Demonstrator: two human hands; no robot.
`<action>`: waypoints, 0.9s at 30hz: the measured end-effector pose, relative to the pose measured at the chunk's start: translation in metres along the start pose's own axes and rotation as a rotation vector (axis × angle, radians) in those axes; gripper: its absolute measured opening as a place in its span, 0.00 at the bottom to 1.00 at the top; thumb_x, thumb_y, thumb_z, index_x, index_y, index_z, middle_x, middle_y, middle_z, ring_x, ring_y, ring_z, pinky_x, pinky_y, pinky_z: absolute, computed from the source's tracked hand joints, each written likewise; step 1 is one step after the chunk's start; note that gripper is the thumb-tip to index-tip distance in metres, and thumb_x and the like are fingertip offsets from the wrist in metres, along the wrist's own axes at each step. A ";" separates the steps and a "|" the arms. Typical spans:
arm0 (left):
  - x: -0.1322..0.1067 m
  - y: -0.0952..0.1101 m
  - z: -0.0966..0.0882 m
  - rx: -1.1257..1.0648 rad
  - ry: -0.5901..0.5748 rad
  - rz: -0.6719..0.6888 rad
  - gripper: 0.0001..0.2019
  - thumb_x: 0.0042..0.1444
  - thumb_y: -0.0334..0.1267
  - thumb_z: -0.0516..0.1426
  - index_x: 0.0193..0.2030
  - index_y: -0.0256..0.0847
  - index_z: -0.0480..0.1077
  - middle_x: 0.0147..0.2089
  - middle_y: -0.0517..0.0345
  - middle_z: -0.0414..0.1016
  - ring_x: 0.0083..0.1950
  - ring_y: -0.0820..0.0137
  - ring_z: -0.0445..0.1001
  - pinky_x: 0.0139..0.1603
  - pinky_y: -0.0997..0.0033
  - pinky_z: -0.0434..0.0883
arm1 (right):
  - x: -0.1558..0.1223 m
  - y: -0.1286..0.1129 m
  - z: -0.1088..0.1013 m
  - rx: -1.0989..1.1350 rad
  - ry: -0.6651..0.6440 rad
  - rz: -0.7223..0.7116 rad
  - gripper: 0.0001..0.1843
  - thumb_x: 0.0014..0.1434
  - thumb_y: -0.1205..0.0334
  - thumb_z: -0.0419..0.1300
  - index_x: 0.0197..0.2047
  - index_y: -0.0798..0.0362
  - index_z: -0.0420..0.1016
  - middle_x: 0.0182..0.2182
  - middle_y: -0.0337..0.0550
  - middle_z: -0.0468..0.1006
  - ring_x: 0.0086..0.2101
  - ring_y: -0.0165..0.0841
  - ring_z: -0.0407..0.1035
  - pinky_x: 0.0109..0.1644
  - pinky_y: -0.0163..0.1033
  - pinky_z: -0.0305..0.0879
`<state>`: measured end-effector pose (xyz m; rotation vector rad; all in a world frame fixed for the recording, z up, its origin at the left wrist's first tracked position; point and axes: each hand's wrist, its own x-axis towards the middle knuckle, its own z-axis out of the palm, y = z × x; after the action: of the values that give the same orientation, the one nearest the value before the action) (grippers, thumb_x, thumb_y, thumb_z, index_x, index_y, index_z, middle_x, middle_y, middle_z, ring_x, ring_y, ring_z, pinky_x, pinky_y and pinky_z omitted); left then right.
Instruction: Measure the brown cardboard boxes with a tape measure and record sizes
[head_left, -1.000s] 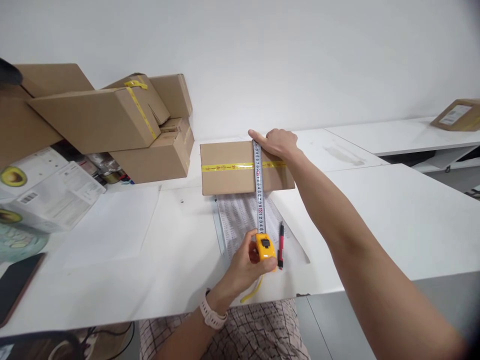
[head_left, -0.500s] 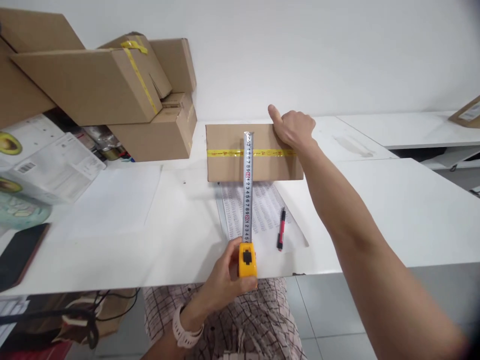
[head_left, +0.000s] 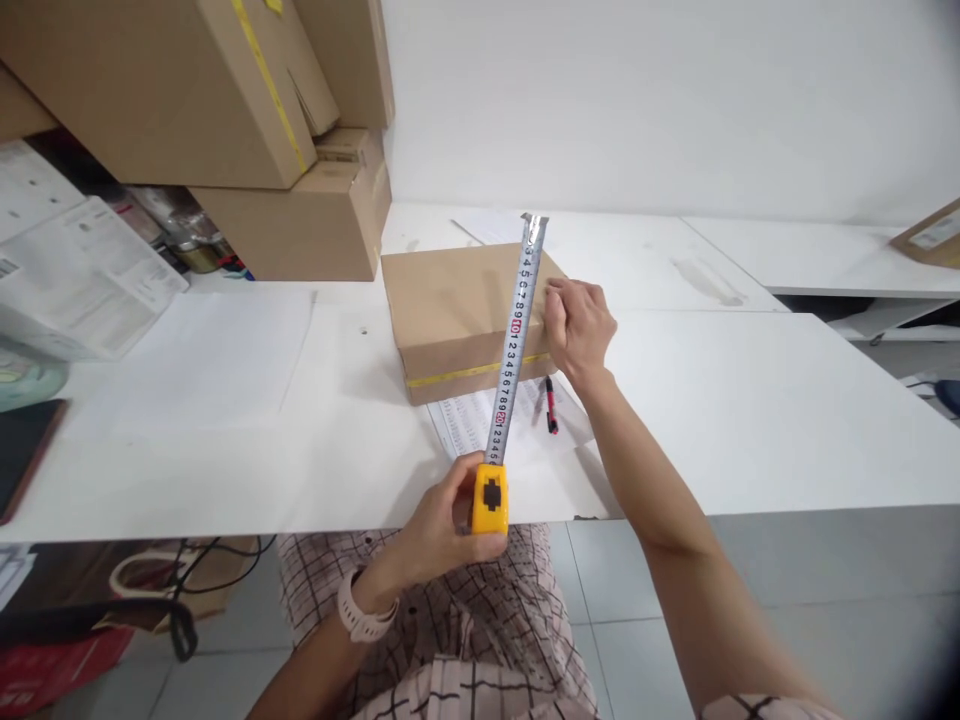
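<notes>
Glossy plast. tape-meas. case (head_left: 491, 499) (cardbd box (head_left: 459, 310) matt)

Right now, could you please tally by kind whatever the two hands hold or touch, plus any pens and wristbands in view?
Retractable tape measure, in the left hand: 1
Cardboard box, touched by the right hand: 1
Red-and-black pen: 1
Pale wristband: 1
Total: 4

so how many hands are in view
2: the left hand holds the tape measure, and the right hand is at the right end of the box
</notes>
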<state>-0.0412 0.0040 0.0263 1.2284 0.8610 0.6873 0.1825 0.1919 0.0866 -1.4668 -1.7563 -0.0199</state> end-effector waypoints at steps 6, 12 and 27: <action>0.000 0.001 -0.001 0.016 -0.011 0.034 0.36 0.52 0.43 0.68 0.65 0.48 0.57 0.53 0.52 0.70 0.48 0.65 0.72 0.46 0.63 0.73 | -0.005 -0.016 -0.012 0.092 0.121 0.049 0.24 0.71 0.44 0.44 0.43 0.47 0.76 0.50 0.48 0.79 0.57 0.44 0.66 0.62 0.53 0.61; 0.002 -0.001 -0.003 0.052 -0.027 0.036 0.38 0.49 0.41 0.70 0.65 0.47 0.59 0.51 0.54 0.71 0.46 0.66 0.72 0.46 0.62 0.74 | -0.002 -0.055 -0.044 0.834 -0.090 0.168 0.26 0.68 0.38 0.50 0.49 0.49 0.75 0.34 0.41 0.79 0.23 0.28 0.65 0.26 0.38 0.62; -0.002 -0.003 0.001 -0.107 0.032 0.094 0.49 0.45 0.37 0.71 0.69 0.47 0.47 0.57 0.47 0.71 0.52 0.61 0.75 0.53 0.56 0.74 | -0.135 -0.059 -0.029 0.799 -0.296 0.429 0.21 0.62 0.47 0.64 0.25 0.50 0.65 0.18 0.32 0.69 0.18 0.26 0.62 0.23 0.35 0.58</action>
<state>-0.0419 0.0012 0.0238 1.1696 0.7872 0.8204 0.1473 0.0496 0.0549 -1.2241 -1.3633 1.0429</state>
